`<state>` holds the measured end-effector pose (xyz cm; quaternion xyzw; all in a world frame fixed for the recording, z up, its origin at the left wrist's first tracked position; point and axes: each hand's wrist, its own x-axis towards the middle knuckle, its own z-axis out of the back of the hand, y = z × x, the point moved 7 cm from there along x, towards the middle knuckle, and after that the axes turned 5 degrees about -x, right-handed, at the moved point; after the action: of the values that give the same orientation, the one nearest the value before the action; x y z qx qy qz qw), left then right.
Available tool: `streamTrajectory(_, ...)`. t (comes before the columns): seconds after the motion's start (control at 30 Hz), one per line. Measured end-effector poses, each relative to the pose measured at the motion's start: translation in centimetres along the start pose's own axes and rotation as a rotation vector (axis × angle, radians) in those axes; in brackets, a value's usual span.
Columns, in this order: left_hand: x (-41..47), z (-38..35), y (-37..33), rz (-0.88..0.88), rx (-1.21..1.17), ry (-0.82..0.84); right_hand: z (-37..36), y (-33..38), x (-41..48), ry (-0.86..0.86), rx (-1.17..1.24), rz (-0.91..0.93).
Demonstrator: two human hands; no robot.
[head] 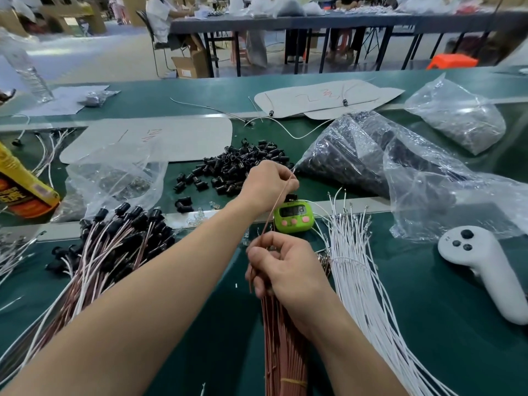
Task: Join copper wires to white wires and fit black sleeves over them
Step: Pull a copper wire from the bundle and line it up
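A single copper wire [275,206] stretches between my two hands over the green table. My left hand [268,184] pinches its far end above the pile of loose black sleeves [228,167]. My right hand [285,267] grips the wire lower down, just above the bundle of copper wires [283,352] tied with a yellow band. A fan of white wires [360,281] with metal terminals lies to the right of that hand. Finished wire pairs with black sleeves [114,241] are heaped at the left.
A green timer [294,217] stands behind my hands. A white controller [485,267] lies at the right. Clear plastic bags of dark parts [385,155] sit behind it, another bag [114,178] at the left. A yellow packet [20,181] leans at the left edge.
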<state>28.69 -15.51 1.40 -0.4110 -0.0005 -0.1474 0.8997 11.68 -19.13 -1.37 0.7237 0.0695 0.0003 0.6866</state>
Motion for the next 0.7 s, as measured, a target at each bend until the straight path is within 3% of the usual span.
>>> streamTrajectory(0.1, 0.2, 1.6, 0.6, -0.032, 0.340, -0.100, 0.0, 0.0, 0.0, 0.000, -0.006, 0.002)
streamTrajectory(0.3, 0.4, 2.6, 2.2, -0.032, 0.578, 0.106, -0.2, -0.1, 0.1, 0.012, -0.031, 0.002)
streamTrajectory(0.37, 0.3, 3.1, 2.0, -0.014, 0.540, 0.111, -0.2, -0.2, 0.1, 0.007, -0.045, 0.008)
streamTrajectory(0.47, -0.3, 4.3, 1.7, 0.015, 0.422, -0.013, -0.1, -0.1, 0.0, 0.003, -0.055, 0.021)
streamTrajectory(0.7, -6.4, 6.0, 3.2, 0.141, -0.223, -0.079, -0.2, 0.0, 0.0, -0.009, -0.053, 0.018)
